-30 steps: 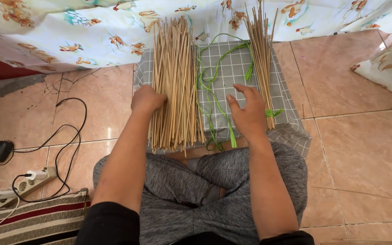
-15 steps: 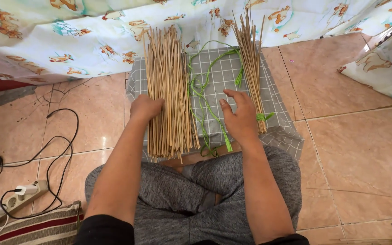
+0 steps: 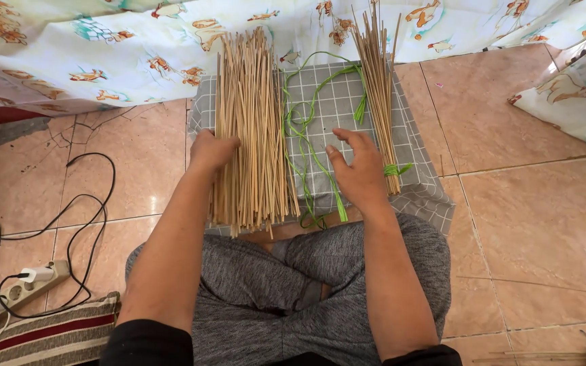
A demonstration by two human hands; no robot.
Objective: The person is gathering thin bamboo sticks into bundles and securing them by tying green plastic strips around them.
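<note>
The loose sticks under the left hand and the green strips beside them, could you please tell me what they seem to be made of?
The loose sticks look like dried plant stalks or thin split wood: matte, pale tan, straight, with uneven ends. The green strips look like plastic ribbon or dyed fibre: flat, bright, slightly glossy, curling freely. The left hand rests on the sticks.

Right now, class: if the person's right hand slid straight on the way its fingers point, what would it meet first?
The right hand points away from the body, slightly left. It would probably first meet the loose green strips on the checked cloth; the tied stick bundle lies to its right.
</note>
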